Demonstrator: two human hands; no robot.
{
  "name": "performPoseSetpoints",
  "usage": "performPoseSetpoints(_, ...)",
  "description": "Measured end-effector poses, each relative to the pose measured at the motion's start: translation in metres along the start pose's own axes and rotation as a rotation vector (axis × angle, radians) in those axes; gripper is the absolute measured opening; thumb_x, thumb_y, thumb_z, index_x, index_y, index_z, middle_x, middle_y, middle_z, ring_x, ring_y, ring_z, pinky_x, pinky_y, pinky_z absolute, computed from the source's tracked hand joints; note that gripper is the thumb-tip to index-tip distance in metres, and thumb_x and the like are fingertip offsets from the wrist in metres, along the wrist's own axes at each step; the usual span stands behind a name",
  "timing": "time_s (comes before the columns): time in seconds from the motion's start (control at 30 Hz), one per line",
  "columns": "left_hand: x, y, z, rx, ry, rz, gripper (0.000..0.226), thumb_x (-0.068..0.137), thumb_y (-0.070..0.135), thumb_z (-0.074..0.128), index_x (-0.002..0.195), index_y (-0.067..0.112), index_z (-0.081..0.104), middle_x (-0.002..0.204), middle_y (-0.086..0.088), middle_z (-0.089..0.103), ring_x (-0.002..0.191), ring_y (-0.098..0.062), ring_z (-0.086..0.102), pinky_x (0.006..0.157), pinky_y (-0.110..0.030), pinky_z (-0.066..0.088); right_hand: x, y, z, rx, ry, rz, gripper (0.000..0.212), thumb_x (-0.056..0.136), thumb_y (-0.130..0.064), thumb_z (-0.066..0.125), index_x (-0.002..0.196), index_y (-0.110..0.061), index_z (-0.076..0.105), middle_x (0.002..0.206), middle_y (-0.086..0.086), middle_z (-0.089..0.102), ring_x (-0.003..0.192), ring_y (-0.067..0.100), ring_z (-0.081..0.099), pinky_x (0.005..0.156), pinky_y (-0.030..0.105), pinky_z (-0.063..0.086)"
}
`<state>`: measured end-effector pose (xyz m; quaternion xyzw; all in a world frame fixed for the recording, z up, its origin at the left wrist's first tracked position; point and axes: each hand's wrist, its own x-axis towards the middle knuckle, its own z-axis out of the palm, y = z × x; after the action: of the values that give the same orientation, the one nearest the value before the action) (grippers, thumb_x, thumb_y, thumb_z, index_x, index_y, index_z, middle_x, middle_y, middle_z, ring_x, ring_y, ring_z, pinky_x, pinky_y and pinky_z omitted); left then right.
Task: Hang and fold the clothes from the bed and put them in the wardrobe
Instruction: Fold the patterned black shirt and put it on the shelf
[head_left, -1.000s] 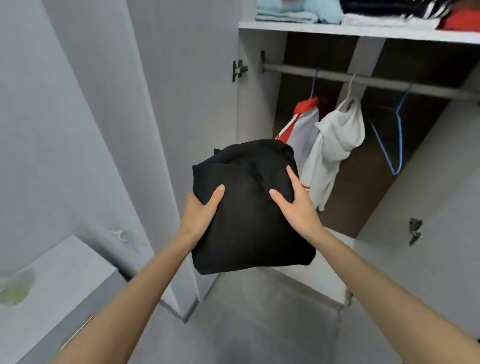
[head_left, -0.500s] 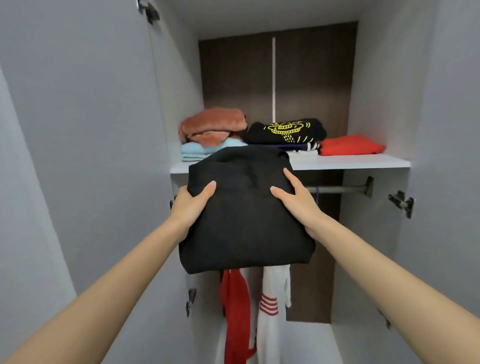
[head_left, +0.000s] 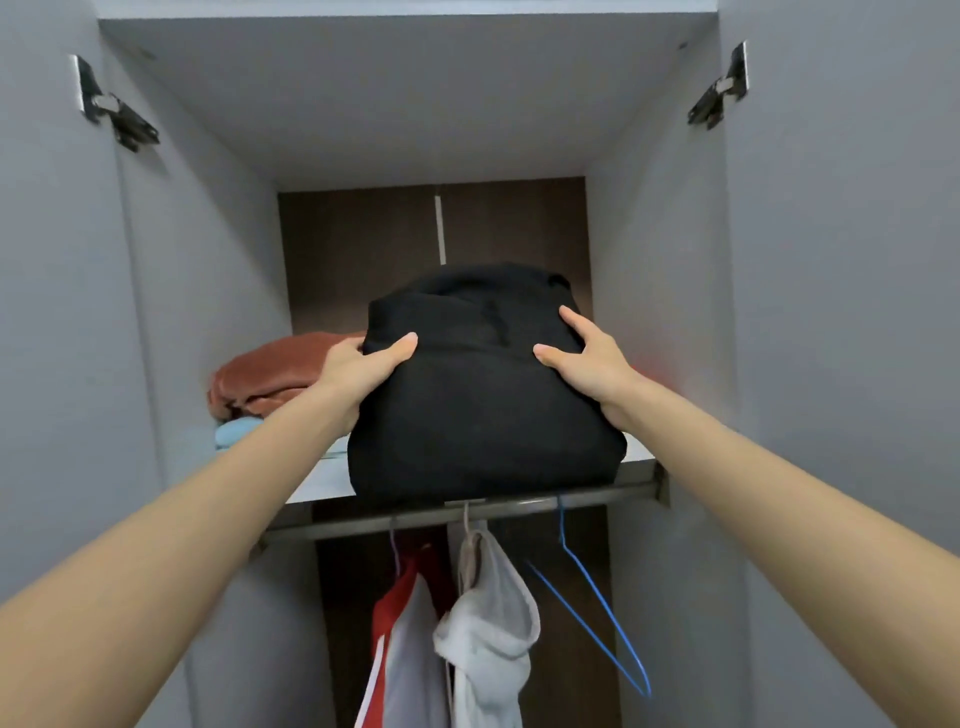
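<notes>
Two bare hands hold a folded black garment (head_left: 483, 395) up at the wardrobe's (head_left: 208, 260) upper shelf (head_left: 317, 478). The left hand (head_left: 358, 369) grips its left side, thumb laid across the top and the other fingers hidden behind the cloth. The right hand (head_left: 587, 358) clasps the right side with thumb and forefinger spread on top; its remaining fingers are out of sight. The bundle's lower edge covers the middle of the shelf front, so I cannot tell whether it rests on anything or hangs in the grip. It also blocks whatever lies behind it. To its left, a rust-brown folded piece (head_left: 275, 374) sits on a pale blue one (head_left: 236, 431), both partly hidden by the left forearm. Past the right wrist there is only a red blur (head_left: 660, 364), too smeared to name. Below the shelf runs a rail (head_left: 519, 506) carrying a red-and-white top (head_left: 400, 649), a white hooded garment (head_left: 493, 623) and a bare blue hanger (head_left: 597, 608); both garments are cut off at the bottom edge.
</notes>
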<state>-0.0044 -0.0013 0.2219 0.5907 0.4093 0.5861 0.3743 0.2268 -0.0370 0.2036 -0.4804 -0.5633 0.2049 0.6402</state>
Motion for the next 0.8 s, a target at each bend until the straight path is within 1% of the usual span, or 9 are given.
performPoseSetpoints(0.1, 0.037, 0.005, 0.023, -0.009, 0.014, -0.032, 0.040, 0.075, 0.032, 0.080, 0.105, 0.021, 0.057, 0.100, 0.000, 0.063, 0.081, -0.016, 0.062, 0.066, -0.028, 0.049, 0.051, 0.008, -0.013, -0.066, 0.016, -0.048, 0.067, 0.088, -0.015, 0.066, 0.146, -0.027, 0.036, 0.145, 0.001, 0.042, 0.124, 0.020, 0.049, 0.095, 0.027, 0.044)
performPoseSetpoints(0.2, 0.074, 0.005, 0.044, -0.068, 0.028, -0.040, 0.067, 0.074, 0.024, 0.081, 0.133, 0.023, 0.048, 0.124, -0.003, 0.060, 0.102, -0.026, 0.062, 0.081, -0.042, 0.054, 0.109, 0.010, -0.020, -0.214, 0.011, -0.132, 0.065, 0.089, -0.006, 0.061, 0.145, -0.028, 0.038, 0.147, 0.002, 0.041, 0.130, 0.023, 0.045, 0.106, 0.034, 0.041)
performPoseSetpoints(0.27, 0.094, 0.004, 0.057, -0.157, -0.002, -0.034, 0.092, 0.078, 0.015, 0.078, 0.149, 0.033, 0.022, 0.140, -0.002, 0.050, 0.107, -0.028, 0.060, 0.072, -0.042, 0.054, 0.146, 0.006, -0.021, -0.369, -0.006, -0.192, 0.068, 0.088, 0.000, 0.054, 0.146, -0.032, 0.036, 0.149, 0.001, 0.038, 0.133, 0.026, 0.041, 0.109, 0.039, 0.038)
performPoseSetpoints(0.37, 0.119, -0.002, 0.077, -0.247, -0.018, -0.042, 0.116, 0.082, 0.008, 0.073, 0.145, 0.044, -0.017, 0.148, 0.000, 0.038, 0.090, -0.023, 0.063, 0.054, -0.038, 0.054, 0.198, -0.006, -0.018, -0.553, -0.052, -0.262, 0.079, 0.084, 0.008, 0.044, 0.146, -0.040, 0.032, 0.150, 0.001, 0.039, 0.132, 0.029, 0.042, 0.108, 0.040, 0.039)
performPoseSetpoints(0.47, 0.138, -0.009, 0.093, -0.355, 0.022, -0.060, 0.115, 0.085, 0.016, 0.069, 0.140, 0.047, -0.026, 0.130, -0.004, 0.050, 0.078, -0.025, 0.066, 0.048, -0.039, 0.054, 0.242, -0.015, -0.006, -0.691, -0.123, -0.333, 0.085, 0.082, 0.009, 0.041, 0.145, -0.046, 0.030, 0.150, 0.005, 0.039, 0.130, 0.033, 0.043, 0.104, 0.043, 0.042)
performPoseSetpoints(0.6, 0.161, -0.022, 0.103, -0.440, 0.066, -0.126, 0.122, 0.079, 0.030, 0.076, 0.142, 0.042, -0.027, 0.093, -0.009, 0.060, 0.073, -0.031, 0.069, 0.060, -0.044, 0.057, 0.286, -0.020, 0.018, -0.846, -0.236, -0.426, 0.088, 0.080, 0.007, 0.039, 0.143, -0.054, 0.028, 0.152, 0.004, 0.035, 0.133, 0.034, 0.040, 0.102, 0.045, 0.043)
performPoseSetpoints(0.67, 0.170, -0.032, 0.100, -0.404, 0.065, -0.155, 0.119, 0.075, 0.032, 0.079, 0.147, 0.038, -0.017, 0.090, -0.015, 0.064, 0.074, -0.034, 0.071, 0.066, -0.044, 0.057, 0.301, -0.017, 0.035, -0.903, -0.273, -0.484, 0.090, 0.080, 0.008, 0.039, 0.143, -0.055, 0.027, 0.152, 0.003, 0.036, 0.134, 0.032, 0.039, 0.099, 0.042, 0.043)
performPoseSetpoints(0.73, 0.177, -0.042, 0.096, -0.383, 0.086, -0.189, 0.115, 0.071, 0.033, 0.081, 0.146, 0.038, -0.007, 0.093, -0.018, 0.068, 0.073, -0.034, 0.072, 0.070, -0.044, 0.058, 0.313, -0.011, 0.055, -0.940, -0.310, -0.524, 0.090, 0.082, 0.010, 0.038, 0.144, -0.054, 0.024, 0.153, 0.003, 0.035, 0.136, 0.031, 0.037, 0.102, 0.046, 0.038)
performPoseSetpoints(0.8, 0.181, -0.054, 0.091, -0.372, 0.121, -0.224, 0.118, 0.069, 0.034, 0.082, 0.143, 0.042, -0.009, 0.089, -0.019, 0.071, 0.073, -0.035, 0.072, 0.072, -0.044, 0.058, 0.322, 0.003, 0.076, -0.958, -0.376, -0.529, 0.091, 0.086, 0.013, 0.037, 0.145, -0.053, 0.020, 0.153, 0.004, 0.035, 0.138, 0.031, 0.034, 0.108, 0.050, 0.031)
